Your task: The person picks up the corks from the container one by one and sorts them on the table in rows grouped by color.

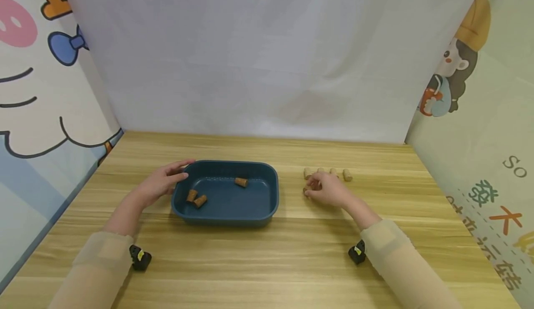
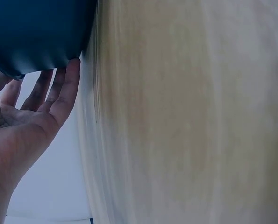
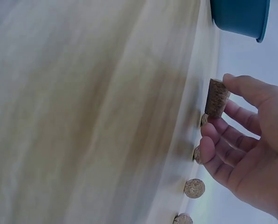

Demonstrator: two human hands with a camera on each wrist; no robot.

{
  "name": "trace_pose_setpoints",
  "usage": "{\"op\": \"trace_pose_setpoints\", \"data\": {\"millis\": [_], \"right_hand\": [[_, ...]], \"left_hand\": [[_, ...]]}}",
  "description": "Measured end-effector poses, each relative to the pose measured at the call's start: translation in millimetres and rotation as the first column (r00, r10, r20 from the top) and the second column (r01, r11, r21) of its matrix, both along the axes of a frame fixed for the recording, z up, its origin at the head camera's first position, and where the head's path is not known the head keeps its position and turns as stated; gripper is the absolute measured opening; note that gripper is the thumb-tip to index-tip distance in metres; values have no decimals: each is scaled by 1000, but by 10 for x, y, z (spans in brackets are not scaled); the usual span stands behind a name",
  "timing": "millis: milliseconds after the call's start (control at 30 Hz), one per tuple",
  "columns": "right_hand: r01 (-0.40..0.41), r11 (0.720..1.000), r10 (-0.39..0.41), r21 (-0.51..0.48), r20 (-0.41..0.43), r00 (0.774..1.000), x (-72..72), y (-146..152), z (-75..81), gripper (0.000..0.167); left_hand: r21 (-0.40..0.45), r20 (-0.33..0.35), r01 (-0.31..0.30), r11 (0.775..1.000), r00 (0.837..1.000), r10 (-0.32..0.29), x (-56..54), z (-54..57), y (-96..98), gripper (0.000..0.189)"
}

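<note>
A dark blue rectangular tub (image 1: 233, 220) stands on the table with several brown cork stoppers inside, one cork stopper (image 1: 241, 182) towards the back right. My left hand (image 1: 160, 184) rests at the tub's left end; its extended fingers touch the outer wall (image 2: 40, 37), thumb near the rim. To the right of the tub, my right hand (image 1: 327, 189) pinches a tapered cork stopper (image 3: 217, 98) between thumb and fingers, close over the table. Just behind that hand lies a row of several cork stoppers, with one cork stopper (image 1: 347, 175) at its right end.
The wooden table (image 1: 267, 267) ends at a white cloth backdrop (image 1: 267, 68). Printed cartoon panels flank both sides. A small black device (image 1: 141, 258) is strapped at the left wrist, another black device (image 1: 357, 252) at the right.
</note>
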State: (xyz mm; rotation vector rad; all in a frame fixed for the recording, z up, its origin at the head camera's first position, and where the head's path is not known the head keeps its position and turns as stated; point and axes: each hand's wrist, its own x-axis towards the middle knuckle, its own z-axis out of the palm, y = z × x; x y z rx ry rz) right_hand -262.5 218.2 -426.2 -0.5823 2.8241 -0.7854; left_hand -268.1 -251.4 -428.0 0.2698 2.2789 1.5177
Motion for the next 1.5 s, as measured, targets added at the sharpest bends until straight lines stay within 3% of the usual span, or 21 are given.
{"op": "trace_pose_setpoints", "data": {"millis": [633, 1500], "right_hand": [[-135, 990, 134, -28, -30, 990, -64, 138, 0, 20], [-158, 987, 158, -39, -6, 987, -57, 188, -49, 23]], "left_hand": [[6, -10, 3, 1000, 1000, -3, -29, -25, -15, 55], [-14, -11, -7, 1000, 1000, 6, -48, -23, -8, 55]]}}
